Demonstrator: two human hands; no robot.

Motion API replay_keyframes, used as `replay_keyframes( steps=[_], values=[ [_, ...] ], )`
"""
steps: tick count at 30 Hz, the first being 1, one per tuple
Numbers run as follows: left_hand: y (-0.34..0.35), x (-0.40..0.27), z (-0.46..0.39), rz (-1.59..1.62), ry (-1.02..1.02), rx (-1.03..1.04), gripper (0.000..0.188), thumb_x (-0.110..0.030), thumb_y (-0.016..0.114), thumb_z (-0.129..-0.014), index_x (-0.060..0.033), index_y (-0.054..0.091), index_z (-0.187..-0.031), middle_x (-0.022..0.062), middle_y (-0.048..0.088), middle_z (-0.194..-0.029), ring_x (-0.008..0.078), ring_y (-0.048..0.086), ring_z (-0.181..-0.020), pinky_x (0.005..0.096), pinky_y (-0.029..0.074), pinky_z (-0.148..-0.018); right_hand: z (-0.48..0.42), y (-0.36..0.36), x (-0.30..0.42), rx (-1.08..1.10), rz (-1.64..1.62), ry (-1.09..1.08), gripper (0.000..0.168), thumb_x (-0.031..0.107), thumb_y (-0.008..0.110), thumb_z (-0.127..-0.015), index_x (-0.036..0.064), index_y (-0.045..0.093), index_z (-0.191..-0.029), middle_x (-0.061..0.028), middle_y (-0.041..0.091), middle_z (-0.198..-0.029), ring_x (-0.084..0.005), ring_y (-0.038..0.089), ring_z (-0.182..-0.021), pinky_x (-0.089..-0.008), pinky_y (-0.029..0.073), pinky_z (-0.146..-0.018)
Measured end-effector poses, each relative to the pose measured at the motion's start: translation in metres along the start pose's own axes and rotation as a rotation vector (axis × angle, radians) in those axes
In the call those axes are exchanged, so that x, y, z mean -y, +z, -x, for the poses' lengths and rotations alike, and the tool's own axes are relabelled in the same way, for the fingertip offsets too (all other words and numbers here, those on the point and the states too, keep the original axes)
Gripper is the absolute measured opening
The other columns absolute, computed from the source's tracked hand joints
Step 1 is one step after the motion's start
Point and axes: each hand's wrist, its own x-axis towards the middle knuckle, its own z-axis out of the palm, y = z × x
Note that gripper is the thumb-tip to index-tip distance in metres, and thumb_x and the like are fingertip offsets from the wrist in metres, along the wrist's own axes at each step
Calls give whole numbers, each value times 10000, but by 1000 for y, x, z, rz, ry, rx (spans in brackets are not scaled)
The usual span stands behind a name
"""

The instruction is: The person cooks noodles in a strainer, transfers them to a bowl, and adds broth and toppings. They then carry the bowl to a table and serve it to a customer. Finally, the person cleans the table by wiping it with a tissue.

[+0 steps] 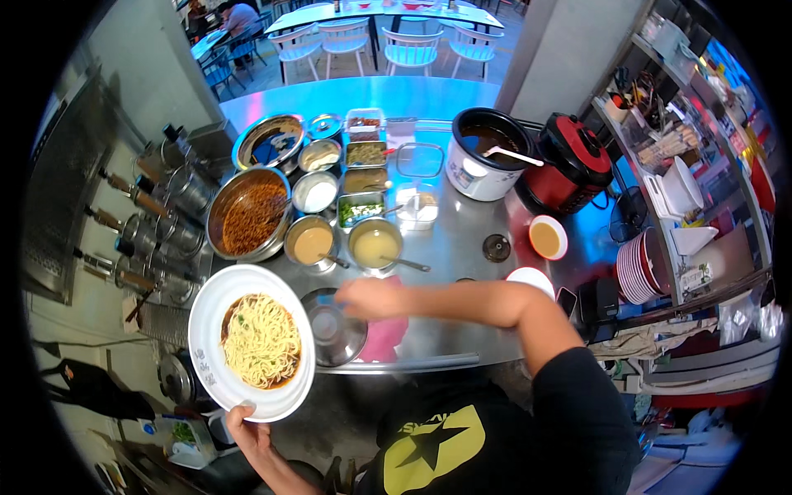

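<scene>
My left hand (pixel 249 428) grips the near rim of a wide white bowl (pixel 207 318), thumb on top. The bowl is tilted and holds pale yellow noodles (pixel 263 340) in dark sauce with bits of green. My right hand (pixel 365 299) is blurred, above a round metal lid or dish (pixel 346 346) and a pink cloth (pixel 385 334); whether it holds anything is unclear. Just beyond are a steel pot of tan sauce (pixel 312 245) and a steel pot of pale yellow liquid (pixel 374 247), each with a spoon. A large steel bowl (pixel 213 216) of reddish-brown minced topping stands behind the noodles.
Square tubs, one of chopped scallions (pixel 361 210), line the steel counter (pixel 445 247). A white cooker pot (pixel 476 179) with a ladle and a red pressure cooker (pixel 572 161) stand back right. A small bowl of tan liquid (pixel 547 238) sits nearer. Noodle strainers (pixel 179 229) hang left.
</scene>
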Motion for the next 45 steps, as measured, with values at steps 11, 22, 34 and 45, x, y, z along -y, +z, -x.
replay_keyframes(
  steps=[11,22,34,45],
  values=[
    [239,73,23,-193,-192,287,515,-13,470,-586,91,418,-1088,175,552,-931,217,572,-671,257,440,-471,235,-213,-299,-414,523,750,253,53,518,-699,122,583,-933,-167,501,-938,-326,557,-840,-419,457,-696],
    [362,180,22,-462,-445,419,468,34,467,-589,48,443,-1056,109,548,-861,154,538,-565,206,389,-382,236,-235,-342,-626,622,518,125,73,508,-719,52,572,-824,-149,539,-822,-305,577,-757,-383,472,-620],
    [397,249,-9,-539,-647,414,420,57,463,-540,57,488,-960,125,550,-790,212,574,-594,296,499,-467,256,-244,-350,-532,339,614,126,124,543,-672,27,620,-694,-173,581,-659,-307,590,-654,-410,463,-602],
    [400,274,-36,-578,-653,442,423,54,471,-542,61,492,-964,135,567,-777,227,590,-560,274,508,-438,244,-244,-375,-614,-492,702,109,81,575,-650,-24,600,-632,-97,515,-496,-160,477,-432,-292,350,-421]
  ],
)
